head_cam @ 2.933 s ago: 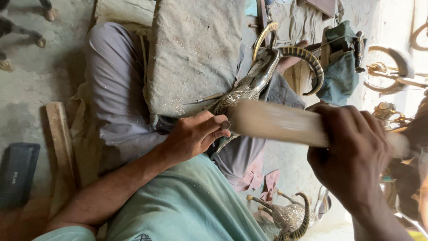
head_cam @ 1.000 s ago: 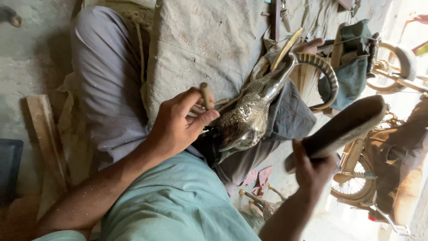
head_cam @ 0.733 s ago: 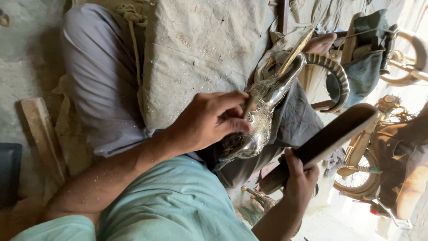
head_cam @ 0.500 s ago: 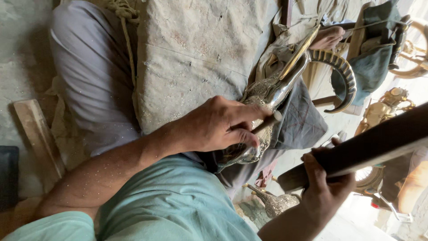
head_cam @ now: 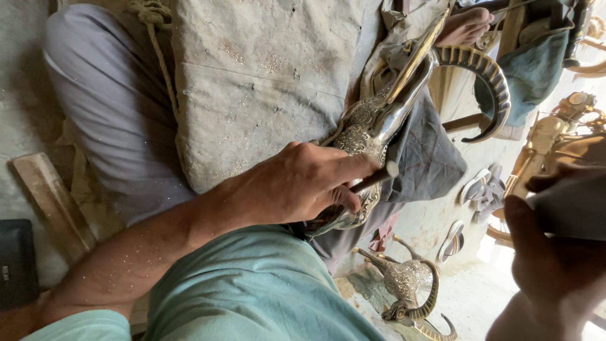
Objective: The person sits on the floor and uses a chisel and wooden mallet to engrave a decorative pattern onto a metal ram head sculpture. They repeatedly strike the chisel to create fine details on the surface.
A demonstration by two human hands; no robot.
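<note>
My left hand (head_cam: 303, 183) grips a thin metal punch (head_cam: 379, 179) and presses its tip against an engraved silver-coloured animal figure (head_cam: 372, 120) that lies across my lap. The figure has a long neck and a ribbed curved horn (head_cam: 489, 76). At the right edge, my right hand (head_cam: 549, 265) is closed on the handle of a wooden mallet (head_cam: 574, 202), blurred and raised off to the side of the punch's top end.
A grey dusty slab-like cushion (head_cam: 265, 82) lies on my leg beside the figure. A second horned metal figure (head_cam: 410, 284) stands on the floor below. A wooden plank (head_cam: 50, 202) and a black case (head_cam: 16, 262) lie at the left. Sandals (head_cam: 476, 189) rest at the right.
My left hand has set the punch against the figure and holds it there. My right hand has swung the mallet from near the figure out to the right edge.
</note>
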